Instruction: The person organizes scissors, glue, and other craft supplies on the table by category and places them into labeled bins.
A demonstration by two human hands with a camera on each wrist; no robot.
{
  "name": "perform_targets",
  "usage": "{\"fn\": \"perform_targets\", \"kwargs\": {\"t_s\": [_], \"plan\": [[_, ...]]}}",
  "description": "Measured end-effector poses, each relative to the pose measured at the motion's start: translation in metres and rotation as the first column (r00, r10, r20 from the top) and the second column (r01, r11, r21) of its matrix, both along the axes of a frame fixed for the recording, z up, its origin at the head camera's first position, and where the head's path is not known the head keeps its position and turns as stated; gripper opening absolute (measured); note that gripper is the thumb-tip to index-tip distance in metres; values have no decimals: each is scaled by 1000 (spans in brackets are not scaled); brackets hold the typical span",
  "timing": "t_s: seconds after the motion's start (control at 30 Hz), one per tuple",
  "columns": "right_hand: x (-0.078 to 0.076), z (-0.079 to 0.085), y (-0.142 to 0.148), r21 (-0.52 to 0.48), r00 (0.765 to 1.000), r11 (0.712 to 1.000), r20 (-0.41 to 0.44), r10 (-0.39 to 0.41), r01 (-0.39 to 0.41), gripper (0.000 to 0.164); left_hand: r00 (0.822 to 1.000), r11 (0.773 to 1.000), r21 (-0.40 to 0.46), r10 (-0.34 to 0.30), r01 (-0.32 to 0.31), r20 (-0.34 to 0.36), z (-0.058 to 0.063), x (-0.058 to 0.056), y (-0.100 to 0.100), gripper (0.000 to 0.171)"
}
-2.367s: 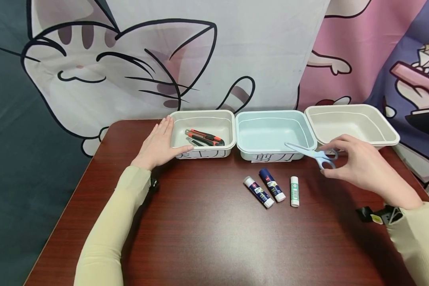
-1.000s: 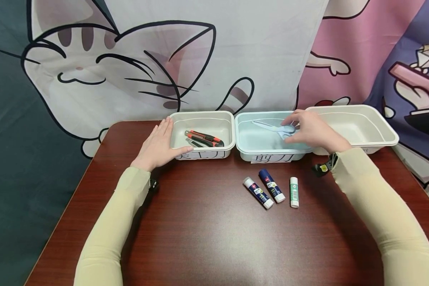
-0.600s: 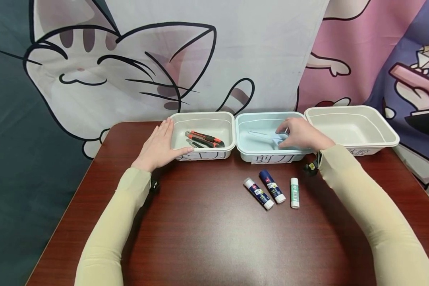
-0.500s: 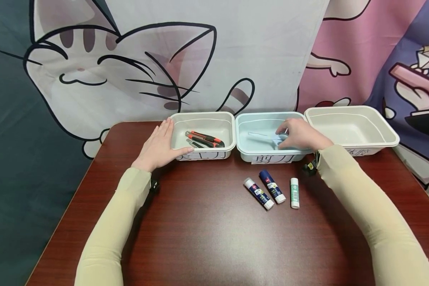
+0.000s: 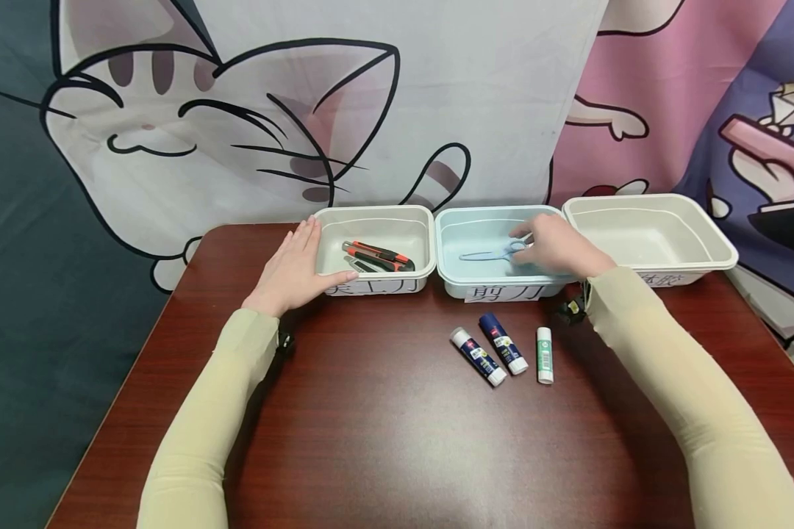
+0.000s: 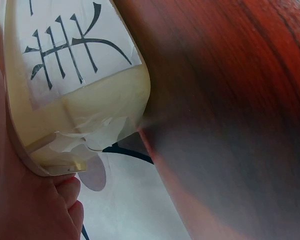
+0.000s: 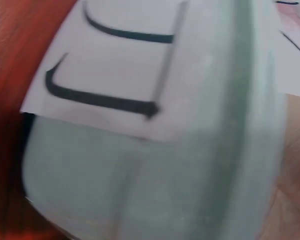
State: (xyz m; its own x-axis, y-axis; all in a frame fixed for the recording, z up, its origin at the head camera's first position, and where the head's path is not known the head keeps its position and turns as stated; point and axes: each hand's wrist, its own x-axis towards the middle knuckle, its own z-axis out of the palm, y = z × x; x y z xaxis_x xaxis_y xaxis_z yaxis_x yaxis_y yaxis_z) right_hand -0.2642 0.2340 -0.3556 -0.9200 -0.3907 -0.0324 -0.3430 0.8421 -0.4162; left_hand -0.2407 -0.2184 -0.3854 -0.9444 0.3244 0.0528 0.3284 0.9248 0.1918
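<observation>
A pair of light blue scissors (image 5: 486, 256) lies inside the light blue bin (image 5: 466, 281), blades pointing left. My right hand (image 5: 556, 246) reaches over that bin's right side, thumb and fingers parted around the scissors' handles, which it partly hides. My left hand (image 5: 287, 268) rests flat against the left side of the off-white bin (image 5: 425, 253), thumb along its front rim. Several utility knives (image 5: 378, 256) with orange and black bodies lie in that bin. The right wrist view shows mostly the blue bin's labelled front wall (image 7: 90, 165), with part of the hand behind its rim.
Two dark blue glue sticks (image 5: 478, 357) and a green-and-white one (image 5: 545, 355) lie on the brown table (image 5: 384, 441) before the bins. Another off-white bin (image 5: 721, 246) stands at the right. A cat-printed cloth (image 5: 476, 88) hangs behind the table.
My right hand has carried the scissors left from the right-hand bin's front into the blue bin. The scissors have dropped lower and lie flatter, the fingers parted. My left hand has stayed put.
</observation>
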Motion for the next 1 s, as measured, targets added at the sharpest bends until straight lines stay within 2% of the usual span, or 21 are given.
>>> {"fn": "perform_targets", "kwargs": {"t_s": [0.2, 0.53, 0.83, 1.0], "plan": [[10, 24, 3, -56, 999, 998, -40, -38, 35, 51, 1000, 1000, 5, -3, 3, -8, 0, 0, 0, 126], [35, 60, 12, -132, 987, 989, -131, -90, 73, 55, 1000, 1000, 7, -3, 3, -7, 0, 0, 0, 127], [58, 67, 21, -137, 980, 988, -179, -91, 67, 58, 1000, 1000, 13, -1, 1, -7, 1, 1, 0, 127], [71, 64, 24, -112, 972, 994, -233, -36, 10, 62, 1000, 1000, 15, -3, 3, -13, -1, 0, 0, 126]]}}
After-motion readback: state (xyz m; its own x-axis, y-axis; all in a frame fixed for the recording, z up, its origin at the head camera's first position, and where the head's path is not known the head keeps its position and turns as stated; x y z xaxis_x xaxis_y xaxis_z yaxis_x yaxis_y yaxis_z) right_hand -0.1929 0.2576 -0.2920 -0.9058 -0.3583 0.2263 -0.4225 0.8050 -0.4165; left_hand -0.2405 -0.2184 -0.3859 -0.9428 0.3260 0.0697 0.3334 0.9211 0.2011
